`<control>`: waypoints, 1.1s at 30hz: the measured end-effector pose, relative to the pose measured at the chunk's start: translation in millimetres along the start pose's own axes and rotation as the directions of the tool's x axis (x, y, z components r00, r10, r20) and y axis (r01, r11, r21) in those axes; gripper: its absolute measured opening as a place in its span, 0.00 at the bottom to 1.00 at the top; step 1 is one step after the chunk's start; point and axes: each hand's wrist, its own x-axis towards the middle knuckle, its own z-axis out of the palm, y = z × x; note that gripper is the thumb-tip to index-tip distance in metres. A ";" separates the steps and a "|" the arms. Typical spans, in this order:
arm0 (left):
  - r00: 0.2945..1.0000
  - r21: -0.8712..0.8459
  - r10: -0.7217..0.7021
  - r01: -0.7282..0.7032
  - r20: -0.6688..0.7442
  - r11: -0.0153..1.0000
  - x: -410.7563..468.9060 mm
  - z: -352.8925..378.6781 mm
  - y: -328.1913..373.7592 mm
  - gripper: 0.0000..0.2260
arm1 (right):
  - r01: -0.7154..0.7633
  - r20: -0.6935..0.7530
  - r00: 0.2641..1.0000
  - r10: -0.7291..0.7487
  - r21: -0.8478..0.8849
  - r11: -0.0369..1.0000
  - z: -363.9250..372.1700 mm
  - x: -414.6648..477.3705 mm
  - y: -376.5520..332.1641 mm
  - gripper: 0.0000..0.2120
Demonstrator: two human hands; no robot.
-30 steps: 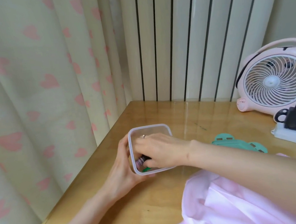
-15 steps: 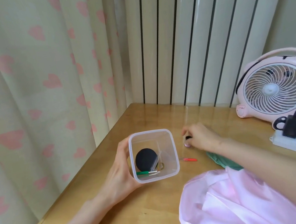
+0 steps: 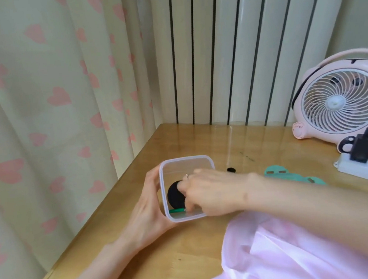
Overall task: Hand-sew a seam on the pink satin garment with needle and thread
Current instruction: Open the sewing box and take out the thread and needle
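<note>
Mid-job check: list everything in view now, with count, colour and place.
clear square plastic container: 1, transparent, left of centre
black round object: 1, black, inside the container
green-handled tool: 1, green, inside, by its near wall
small black item: 1, black, tabletop right of container
flat mint-green plastic piece: 1, mint, beyond right forearm
pink satin garment: 1, pink, near right
pink desk fan: 1, pink, far right
white power strip: 1, white, right edge
wooden table: 1, tan
heart-print curtain: 1, cream with pink hearts, left
left hand: 1, grips container's left wall
right hand: 1, fingers inside container, grasp hidden
</note>
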 end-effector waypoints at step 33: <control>1.000 -0.029 -0.005 0.005 0.020 1.000 0.5 0.3 -4.1 0.45 | -0.124 0.068 0.989 0.133 -0.118 0.985 4.9 10.4 9.5 0.08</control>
